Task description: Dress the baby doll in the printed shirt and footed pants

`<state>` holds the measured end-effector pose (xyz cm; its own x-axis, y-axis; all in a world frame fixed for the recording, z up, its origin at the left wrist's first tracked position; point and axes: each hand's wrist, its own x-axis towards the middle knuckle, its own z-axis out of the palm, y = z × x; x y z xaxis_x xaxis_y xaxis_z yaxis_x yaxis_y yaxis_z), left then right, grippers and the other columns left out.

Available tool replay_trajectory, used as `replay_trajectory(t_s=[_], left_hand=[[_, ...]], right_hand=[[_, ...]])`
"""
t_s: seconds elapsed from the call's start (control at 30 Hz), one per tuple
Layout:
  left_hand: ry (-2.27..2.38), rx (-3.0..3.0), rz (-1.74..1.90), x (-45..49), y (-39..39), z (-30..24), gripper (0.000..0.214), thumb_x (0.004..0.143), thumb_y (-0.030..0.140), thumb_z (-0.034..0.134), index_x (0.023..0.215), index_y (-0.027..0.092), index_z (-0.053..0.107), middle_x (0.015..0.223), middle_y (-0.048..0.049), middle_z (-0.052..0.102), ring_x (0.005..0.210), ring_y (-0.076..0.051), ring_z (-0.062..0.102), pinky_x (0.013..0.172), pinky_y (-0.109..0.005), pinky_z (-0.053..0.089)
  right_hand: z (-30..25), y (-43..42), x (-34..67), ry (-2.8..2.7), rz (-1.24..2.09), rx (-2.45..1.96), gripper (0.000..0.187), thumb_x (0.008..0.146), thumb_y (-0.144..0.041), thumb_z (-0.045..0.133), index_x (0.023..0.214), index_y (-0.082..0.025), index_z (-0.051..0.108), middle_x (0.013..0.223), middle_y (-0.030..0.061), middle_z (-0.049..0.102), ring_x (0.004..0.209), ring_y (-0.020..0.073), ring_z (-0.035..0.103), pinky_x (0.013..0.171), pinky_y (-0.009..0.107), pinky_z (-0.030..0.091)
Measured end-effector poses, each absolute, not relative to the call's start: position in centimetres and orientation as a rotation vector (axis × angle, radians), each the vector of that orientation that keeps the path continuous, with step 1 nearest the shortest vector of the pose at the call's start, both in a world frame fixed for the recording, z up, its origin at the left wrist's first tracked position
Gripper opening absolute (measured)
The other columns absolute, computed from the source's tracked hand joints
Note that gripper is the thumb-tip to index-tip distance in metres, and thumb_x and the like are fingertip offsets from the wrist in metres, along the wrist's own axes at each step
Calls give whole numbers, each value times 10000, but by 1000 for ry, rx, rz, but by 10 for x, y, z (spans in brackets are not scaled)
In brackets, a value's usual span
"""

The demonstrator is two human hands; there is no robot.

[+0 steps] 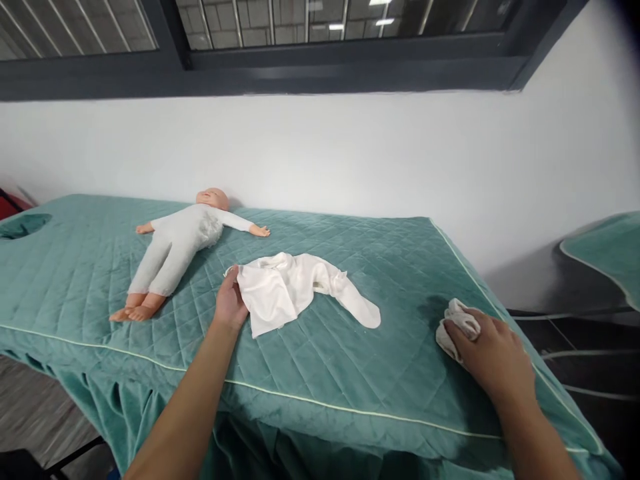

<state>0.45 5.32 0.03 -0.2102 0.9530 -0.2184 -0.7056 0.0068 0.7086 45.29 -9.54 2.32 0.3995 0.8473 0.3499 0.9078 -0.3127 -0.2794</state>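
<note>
A baby doll in a pale bodysuit lies on its back on the teal quilted bed, arms spread, at the left. A white baby garment lies crumpled in the middle of the bed. My left hand pinches the garment's left edge, fingers closed on the fabric. Near the bed's right edge, my right hand is curled over a small crumpled white cloth and presses it onto the cover.
A white wall runs behind the bed under a dark-framed window. A face hole sits at the bed's far left end. Another teal-covered bed stands at the right across a dark floor gap.
</note>
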Motion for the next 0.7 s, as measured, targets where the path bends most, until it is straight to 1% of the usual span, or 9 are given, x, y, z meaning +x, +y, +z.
replay_trajectory(t_s=[0.1, 0.17, 0.23, 0.3, 0.37, 0.53, 0.57, 0.63, 0.7], left_hand=[[885, 466, 1391, -8, 49, 7, 124, 758, 222, 717, 734, 180, 603, 635, 10, 659, 589, -155, 646, 635, -268, 544], [963, 611, 1216, -23, 46, 14, 151, 729, 214, 749, 713, 165, 608, 624, 12, 642, 539, -133, 604, 545, -230, 475], [1124, 792, 1060, -41, 44, 22, 196, 704, 257, 805, 731, 155, 640, 637, 11, 648, 534, -126, 583, 510, -213, 410], [1333, 948, 968, -55, 48, 29, 265, 672, 318, 855, 788, 149, 687, 667, 0, 677, 550, -135, 577, 513, -214, 370], [1504, 1049, 974, -62, 59, 34, 313, 633, 332, 888, 823, 150, 718, 684, -14, 703, 573, -153, 582, 537, -220, 353], [1541, 1210, 1212, -43, 99, 31, 318, 519, 106, 909, 688, 191, 653, 587, 26, 615, 771, -190, 665, 676, -187, 415], [1510, 1242, 1210, -35, 105, 29, 306, 531, 100, 898, 671, 190, 641, 588, 23, 612, 797, -191, 676, 702, -184, 435], [1435, 1304, 1155, -19, 111, 27, 217, 629, 177, 852, 646, 182, 636, 602, -10, 632, 801, -197, 694, 741, -199, 478], [1356, 1367, 1105, -5, 110, 27, 197, 709, 246, 786, 606, 174, 634, 594, -38, 631, 784, -205, 701, 767, -221, 506]], right_hand=[[24, -99, 454, -1487, -170, -2417, 669, 870, -702, 441, 1334, -246, 595, 1269, 218, 624, 1146, 481, 606, 815, 589, 494], [32, -106, 461, -1474, -236, -2408, 785, 822, -755, 454, 1375, -205, 549, 1324, 233, 600, 1201, 482, 585, 888, 597, 495], [42, -113, 465, -1489, -373, -2334, 832, 797, -759, 461, 1400, -187, 515, 1389, 242, 562, 1276, 474, 543, 985, 608, 464], [52, -117, 462, -1550, -482, -2239, 774, 811, -717, 466, 1408, -226, 500, 1463, 224, 509, 1346, 463, 487, 1038, 639, 423], [57, -115, 449, -1625, -517, -2136, 673, 835, -650, 488, 1386, -265, 509, 1492, 210, 482, 1368, 469, 458, 1037, 676, 407], [52, -97, 392, -1763, -403, -1818, 499, 902, -505, 510, 1314, -225, 548, 1449, 219, 506, 1331, 458, 489, 1054, 668, 410], [49, -93, 379, -1773, -377, -1776, 479, 911, -493, 514, 1298, -213, 557, 1434, 217, 518, 1321, 449, 500, 1057, 669, 409], [43, -88, 356, -1796, -301, -1702, 444, 922, -467, 532, 1276, -201, 571, 1416, 206, 536, 1311, 420, 514, 1063, 651, 419], [39, -84, 338, -1833, -155, -1642, 428, 928, -452, 554, 1281, -210, 572, 1426, 188, 528, 1331, 386, 503, 1082, 617, 429]])
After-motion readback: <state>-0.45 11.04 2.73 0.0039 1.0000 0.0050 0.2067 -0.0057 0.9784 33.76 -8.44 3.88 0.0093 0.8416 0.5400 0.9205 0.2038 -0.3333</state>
